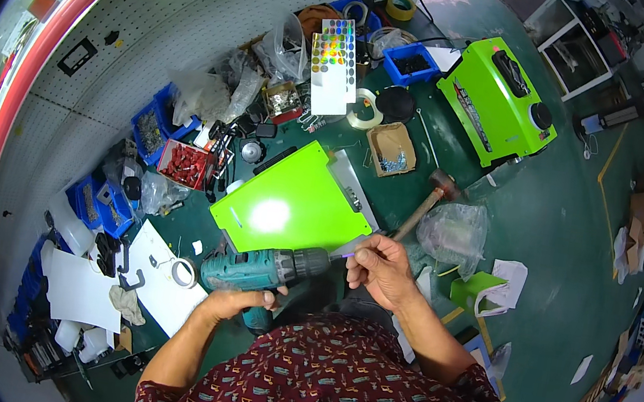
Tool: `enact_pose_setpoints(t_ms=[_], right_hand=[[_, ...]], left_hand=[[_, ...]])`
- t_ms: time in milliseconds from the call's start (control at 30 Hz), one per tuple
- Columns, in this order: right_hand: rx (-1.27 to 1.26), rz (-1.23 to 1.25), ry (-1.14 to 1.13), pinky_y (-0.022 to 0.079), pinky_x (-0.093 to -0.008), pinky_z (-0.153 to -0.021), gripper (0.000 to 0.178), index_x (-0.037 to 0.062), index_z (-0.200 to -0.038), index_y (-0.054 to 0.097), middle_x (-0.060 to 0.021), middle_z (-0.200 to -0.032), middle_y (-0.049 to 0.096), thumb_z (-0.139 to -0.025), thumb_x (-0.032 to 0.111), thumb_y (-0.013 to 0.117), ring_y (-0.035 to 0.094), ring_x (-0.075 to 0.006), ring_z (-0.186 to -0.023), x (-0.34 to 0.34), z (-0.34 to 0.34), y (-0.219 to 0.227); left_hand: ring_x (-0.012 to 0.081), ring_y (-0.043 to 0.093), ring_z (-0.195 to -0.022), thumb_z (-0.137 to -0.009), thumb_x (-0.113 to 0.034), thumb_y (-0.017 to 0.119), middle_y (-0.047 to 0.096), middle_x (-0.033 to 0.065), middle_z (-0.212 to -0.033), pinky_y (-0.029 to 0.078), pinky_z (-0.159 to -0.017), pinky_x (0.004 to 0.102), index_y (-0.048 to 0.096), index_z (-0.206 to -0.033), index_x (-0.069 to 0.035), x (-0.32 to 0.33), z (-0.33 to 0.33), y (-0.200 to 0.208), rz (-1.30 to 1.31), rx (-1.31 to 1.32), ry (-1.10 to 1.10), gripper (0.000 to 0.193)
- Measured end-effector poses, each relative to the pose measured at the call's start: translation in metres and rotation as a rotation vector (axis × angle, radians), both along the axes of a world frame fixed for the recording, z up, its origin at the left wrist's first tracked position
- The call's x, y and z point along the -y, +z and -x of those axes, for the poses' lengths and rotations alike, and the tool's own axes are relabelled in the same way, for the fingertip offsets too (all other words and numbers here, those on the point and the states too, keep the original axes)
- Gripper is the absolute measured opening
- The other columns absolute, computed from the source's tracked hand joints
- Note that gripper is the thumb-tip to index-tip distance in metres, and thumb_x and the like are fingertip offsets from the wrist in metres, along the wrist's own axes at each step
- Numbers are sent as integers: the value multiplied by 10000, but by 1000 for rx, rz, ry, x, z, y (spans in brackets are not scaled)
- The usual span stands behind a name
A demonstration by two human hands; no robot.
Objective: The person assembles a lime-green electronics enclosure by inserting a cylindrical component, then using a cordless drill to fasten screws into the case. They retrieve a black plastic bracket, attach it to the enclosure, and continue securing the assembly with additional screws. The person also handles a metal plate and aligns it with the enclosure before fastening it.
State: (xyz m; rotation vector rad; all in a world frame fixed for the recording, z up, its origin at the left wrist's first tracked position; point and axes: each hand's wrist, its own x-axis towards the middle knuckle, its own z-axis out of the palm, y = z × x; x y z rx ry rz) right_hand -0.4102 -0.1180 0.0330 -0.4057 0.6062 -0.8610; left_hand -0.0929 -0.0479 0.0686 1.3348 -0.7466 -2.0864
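Note:
My left hand (242,302) is wrapped round the handle of a teal and black cordless drill (245,270), which lies level and points to the right. At the drill's front, the fingers of my right hand (380,271) are pinched together by the tip of a thin bit (340,256). A purplish glint shows there, but whatever the fingertips hold is too small to make out. Just beyond the drill, a bright green metal housing (268,201) rests on the bench with its glossy flat side up.
A finished-looking green machine (502,107) stands at the far right of the bench. A hammer (421,207), a clear plastic bag (453,233) and a cardboard box of screws (392,149) lie between. Blue parts bins (116,212), red parts (184,165) and tape (184,272) crowd the left.

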Motion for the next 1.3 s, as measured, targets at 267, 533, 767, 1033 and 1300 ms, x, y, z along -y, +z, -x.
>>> enact_pose_setpoints(t_ms=[267, 533, 767, 1033, 1300], right_hand=[[-281, -175, -74, 637, -350, -767, 377, 18, -1245, 637, -115, -1147, 700, -1015, 301, 732, 718, -195, -935, -7, -20, -34], [-465, -398, -180, 485, -403, -875, 505, 83, -1243, 654, -30, -1181, 639, -915, 429, 820, 581, -173, -1109, -14, -55, -106], [-476, -505, -351, 463, -287, -660, 314, 52, -1144, 705, 29, -985, 689, -930, 245, 829, 590, -72, -806, 1, -68, -103], [-588, -426, -420, 533, -298, -746, 286, -44, -1064, 752, -61, -992, 758, -928, 195, 830, 684, -127, -844, 9, -80, -105], [-510, -382, -518, 540, -295, -780, 273, -27, -1091, 740, -54, -1027, 759, -933, 181, 823, 691, -127, -881, 5, -88, -110]], left_hand=[[294, 679, -771, -840, -315, 777, 664, 112, -782, 556, -868, 499, 673, -1130, 15, 65, 9, -39, -1, -196, 187, 452], [262, 662, -875, -945, -358, 703, 669, 83, -809, 457, -1129, 441, 646, -1161, -10, 229, -2, -94, 290, -181, 163, 413], [287, 674, -846, -922, -326, 712, 687, 111, -804, 550, -899, 392, 649, -1122, 23, 271, 10, -118, 186, -110, 193, 407], [210, 667, -781, -914, -342, 725, 667, 65, -792, 559, -823, 329, 674, -1132, 4, 268, 19, -120, 166, 1, 168, 412], [191, 642, -790, -906, -317, 728, 662, 69, -806, 550, -808, 327, 673, -1165, 49, 272, 29, -114, 164, 69, 95, 452]])
